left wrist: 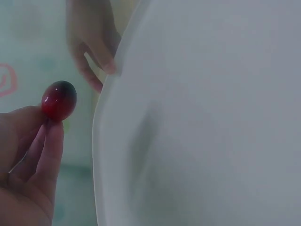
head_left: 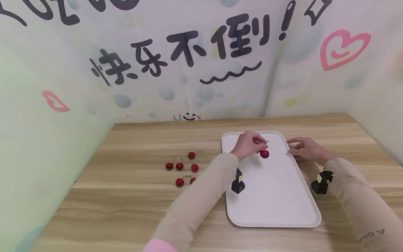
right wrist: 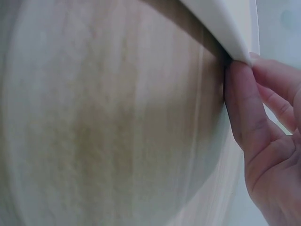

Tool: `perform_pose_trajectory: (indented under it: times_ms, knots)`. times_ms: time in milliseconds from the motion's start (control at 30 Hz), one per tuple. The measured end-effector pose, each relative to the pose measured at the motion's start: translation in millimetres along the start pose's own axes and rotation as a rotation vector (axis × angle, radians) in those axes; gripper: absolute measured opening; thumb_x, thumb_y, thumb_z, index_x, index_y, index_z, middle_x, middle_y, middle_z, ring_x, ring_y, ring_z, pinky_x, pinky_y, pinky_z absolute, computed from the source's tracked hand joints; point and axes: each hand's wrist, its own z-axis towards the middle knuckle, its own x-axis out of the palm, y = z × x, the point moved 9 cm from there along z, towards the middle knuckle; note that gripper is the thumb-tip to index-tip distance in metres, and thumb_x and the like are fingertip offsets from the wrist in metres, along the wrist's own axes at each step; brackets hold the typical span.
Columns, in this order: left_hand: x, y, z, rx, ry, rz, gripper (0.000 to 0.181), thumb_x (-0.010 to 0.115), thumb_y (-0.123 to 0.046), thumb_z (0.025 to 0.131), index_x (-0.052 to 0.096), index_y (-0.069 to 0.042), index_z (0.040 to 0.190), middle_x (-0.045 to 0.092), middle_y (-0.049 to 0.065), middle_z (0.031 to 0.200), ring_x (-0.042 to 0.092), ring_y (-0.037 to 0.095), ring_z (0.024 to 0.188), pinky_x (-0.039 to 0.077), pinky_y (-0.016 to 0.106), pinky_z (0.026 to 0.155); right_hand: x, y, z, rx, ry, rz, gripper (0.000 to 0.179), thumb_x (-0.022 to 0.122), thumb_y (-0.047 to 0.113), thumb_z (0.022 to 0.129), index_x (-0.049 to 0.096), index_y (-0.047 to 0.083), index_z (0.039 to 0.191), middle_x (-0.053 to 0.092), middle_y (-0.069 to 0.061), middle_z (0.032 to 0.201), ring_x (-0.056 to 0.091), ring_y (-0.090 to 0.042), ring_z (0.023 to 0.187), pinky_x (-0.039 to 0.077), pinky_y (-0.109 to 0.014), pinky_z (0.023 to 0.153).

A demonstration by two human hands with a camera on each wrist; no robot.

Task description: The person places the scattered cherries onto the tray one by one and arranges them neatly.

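From my end, I see the left hand [head_left: 250, 144], fingers pinching a glossy red round cherry [head_left: 264, 154] by its stem above the white rectangular tray [head_left: 270, 199], likely to avoid bruising; the right hand [head_left: 306, 148], fingers apart, touches the rim [head_left: 301, 175], presumably steadying it.
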Motion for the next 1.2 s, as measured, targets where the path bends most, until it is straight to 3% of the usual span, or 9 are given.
perform_pose_trajectory:
  times_ms: [133,300,533,633,833,1033,1200]
  knots:
    - [12.6,2.1,6.7,-0.004,-0.007,-0.037,0.011,0.069,-0.010,0.077,0.067,-0.003,0.084,0.062,0.000,0.066,0.058,0.011,0.055,0.046,0.017,0.051,0,-1,-1.3,0.014,0.004,0.006,0.055,0.060,0.014,0.085,0.034,-0.009,0.127,0.053,-0.031,0.105,0.061,-0.027,0.083,0.049,-0.039,0.073]
    - [25.6,12.9,12.4,-0.070,-0.055,-0.041,0.011,0.068,-0.012,0.077,0.068,-0.005,0.086,0.061,-0.002,0.066,0.055,0.007,0.053,0.045,0.015,0.051,2,-1,0.1,0.015,0.012,0.044,0.053,0.059,0.010,0.085,0.033,-0.011,0.127,0.055,-0.027,0.101,0.061,-0.025,0.082,0.049,-0.037,0.072]
    - [32.3,19.7,14.1,-0.118,-0.149,0.003,0.010,0.070,-0.013,0.076,0.070,-0.006,0.083,0.062,-0.001,0.064,0.050,0.004,0.051,0.039,0.014,0.050,2,-1,0.0,0.006,0.007,0.045,0.051,0.058,0.008,0.085,0.034,-0.010,0.126,0.056,-0.024,0.096,0.060,-0.022,0.080,0.050,-0.036,0.071]
    - [34.7,23.0,13.7,-0.140,-0.161,0.008,0.009,0.071,-0.013,0.075,0.070,-0.007,0.082,0.062,-0.001,0.063,0.050,0.003,0.051,0.038,0.013,0.050,0,-2,-0.2,0.004,0.005,0.050,0.051,0.058,0.008,0.085,0.035,-0.010,0.126,0.057,-0.023,0.096,0.060,-0.023,0.080,0.050,-0.036,0.071]
    - [39.4,35.6,12.5,-0.201,-0.158,-0.068,0.010,0.071,-0.013,0.074,0.070,-0.006,0.081,0.062,0.000,0.060,0.053,0.007,0.048,0.040,0.014,0.048,0,-3,-0.6,0.005,0.016,0.056,0.051,0.058,0.009,0.086,0.033,-0.009,0.127,0.056,-0.023,0.098,0.060,-0.024,0.082,0.049,-0.036,0.073]
    - [40.5,41.2,14.8,-0.212,-0.166,-0.051,0.012,0.072,-0.015,0.073,0.070,-0.006,0.081,0.060,-0.002,0.056,0.050,0.007,0.043,0.039,0.014,0.047,0,-3,0.5,0.015,0.018,0.070,0.051,0.057,0.008,0.085,0.033,-0.010,0.127,0.056,-0.021,0.096,0.060,-0.022,0.080,0.050,-0.035,0.072]
    - [40.0,35.6,15.3,-0.177,-0.174,0.042,0.012,0.073,-0.017,0.073,0.071,-0.007,0.079,0.063,-0.001,0.060,0.052,0.003,0.049,0.039,0.013,0.054,0,-5,2.0,0.014,0.019,0.085,0.051,0.058,0.007,0.085,0.033,-0.010,0.126,0.057,-0.019,0.093,0.060,-0.022,0.079,0.050,-0.034,0.071]
